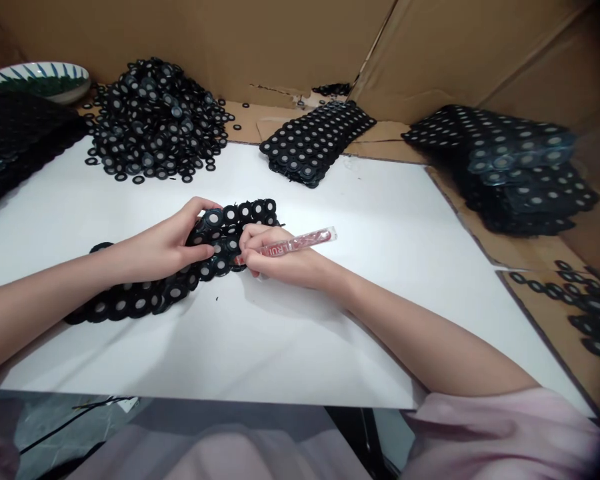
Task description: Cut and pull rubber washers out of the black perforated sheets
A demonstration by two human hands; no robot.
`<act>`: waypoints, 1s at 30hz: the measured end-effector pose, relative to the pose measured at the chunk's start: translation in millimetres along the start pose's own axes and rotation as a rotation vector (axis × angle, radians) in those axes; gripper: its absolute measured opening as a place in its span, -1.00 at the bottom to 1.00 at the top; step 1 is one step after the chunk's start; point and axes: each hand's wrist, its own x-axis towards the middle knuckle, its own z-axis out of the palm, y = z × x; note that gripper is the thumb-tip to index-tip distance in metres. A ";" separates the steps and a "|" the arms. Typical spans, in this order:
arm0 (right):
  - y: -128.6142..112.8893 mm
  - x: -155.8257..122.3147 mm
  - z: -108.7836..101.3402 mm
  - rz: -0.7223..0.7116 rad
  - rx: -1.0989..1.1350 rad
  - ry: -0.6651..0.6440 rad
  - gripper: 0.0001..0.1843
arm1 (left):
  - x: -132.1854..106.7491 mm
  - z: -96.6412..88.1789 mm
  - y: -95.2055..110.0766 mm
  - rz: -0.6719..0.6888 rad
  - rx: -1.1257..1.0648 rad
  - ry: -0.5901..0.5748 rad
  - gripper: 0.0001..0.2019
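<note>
Disc strip (140, 304), pen-like tool (307, 241) in right hand (275, 257)

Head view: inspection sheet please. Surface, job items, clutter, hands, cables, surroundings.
Surface: white tabletop, with a few dark specks.
Job's things: strip of black discs with pale centres; red-and-clear pen-like tool, its tip at the strip.
Clutter: heap of black rings, some strays around it; folded disc bundle at back; larger disc pile at right; dark stack and blue-striped bowl at left.
Hands: left hand holds the strip; right hand grips the tool.
Cables: thin black cable below front edge, left; ends unclear.
Surroundings: cardboard walls behind and right, torn at back.
</note>
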 end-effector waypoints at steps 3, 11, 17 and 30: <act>2.0 1.0 2.0 -0.031 -0.032 0.001 -0.73 | 0.6 -2.8 3.7 -0.015 0.104 -0.024 -0.47; 4.9 -2.4 5.6 -0.253 -0.290 -0.027 -0.70 | -9.2 10.6 23.6 -0.144 0.365 0.057 -0.42; 3.0 -7.9 13.3 -0.251 -0.357 0.024 -0.72 | -16.3 22.4 18.9 -0.166 0.325 0.123 -0.51; 4.1 -1.1 23.2 -0.170 -0.276 0.156 -0.70 | -0.2 -12.4 6.7 -0.068 0.206 -0.124 -0.63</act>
